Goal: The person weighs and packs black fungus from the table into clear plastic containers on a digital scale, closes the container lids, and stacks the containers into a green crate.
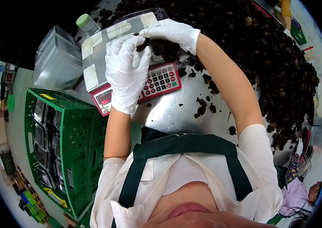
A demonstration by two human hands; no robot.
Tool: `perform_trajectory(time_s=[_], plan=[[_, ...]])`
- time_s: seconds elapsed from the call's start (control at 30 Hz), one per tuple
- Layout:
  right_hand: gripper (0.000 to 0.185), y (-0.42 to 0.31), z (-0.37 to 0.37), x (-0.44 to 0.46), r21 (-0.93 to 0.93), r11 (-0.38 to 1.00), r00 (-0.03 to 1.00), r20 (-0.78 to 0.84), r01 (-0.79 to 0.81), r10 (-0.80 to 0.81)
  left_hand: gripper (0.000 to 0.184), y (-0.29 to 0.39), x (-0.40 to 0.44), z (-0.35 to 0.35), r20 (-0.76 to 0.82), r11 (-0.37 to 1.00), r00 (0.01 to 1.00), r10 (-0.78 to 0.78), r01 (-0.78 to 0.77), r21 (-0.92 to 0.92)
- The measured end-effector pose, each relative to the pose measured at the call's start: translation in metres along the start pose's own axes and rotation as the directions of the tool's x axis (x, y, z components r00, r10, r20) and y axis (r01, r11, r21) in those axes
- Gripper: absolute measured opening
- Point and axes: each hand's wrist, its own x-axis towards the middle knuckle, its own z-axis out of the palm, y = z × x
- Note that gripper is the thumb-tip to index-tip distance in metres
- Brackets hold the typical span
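Observation:
Both my hands wear white gloves and meet above a digital scale point(109, 62) with a red keypad. My left hand point(125, 70) has its fingers and thumb curled at the left edge of a clump of dark, dried pieces point(164, 48), which look like wood ear mushrooms. From the far side, my right hand point(172, 32) curves over the same clump; its thumb is hidden. The clump is partly blurred. Part of a clear plastic container point(162, 14) shows at the scale's far end, mostly hidden by my right hand.
A large heap of dark dried pieces point(244, 45) covers the metal table point(161, 114) to the right, with loose bits nearer me. Stacked clear boxes point(58, 57) and a green-lidded jar point(88, 24) stand left. A green crate point(81, 152) holds clear containers. Another person point(297, 193) is at lower right.

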Motion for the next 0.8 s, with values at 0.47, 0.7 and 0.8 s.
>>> perform_trajectory(time_s=[0.47, 0.7, 0.8], plan=[[0.068, -0.012, -0.021, -0.007, -0.525, 0.826, 0.969, -0.008, 0.206, -0.246, 0.026, -0.03, -0.007, -0.001, 0.246, 0.992, 0.965, -0.094, 0.113, -0.062], [0.057, -0.01, -0.017, -0.03, -0.402, 0.848, 0.903, -0.104, 0.344, -0.416, 0.018, -0.009, 0.028, -0.004, 0.563, 0.99, 0.818, 0.119, -0.141, -0.004], [0.04, 0.01, -0.02, -0.035, -0.417, 0.853, 0.894, -0.174, 0.313, -0.413, 0.026, -0.015, 0.032, 0.011, 0.745, 0.966, 0.666, -0.038, -0.166, 0.198]])
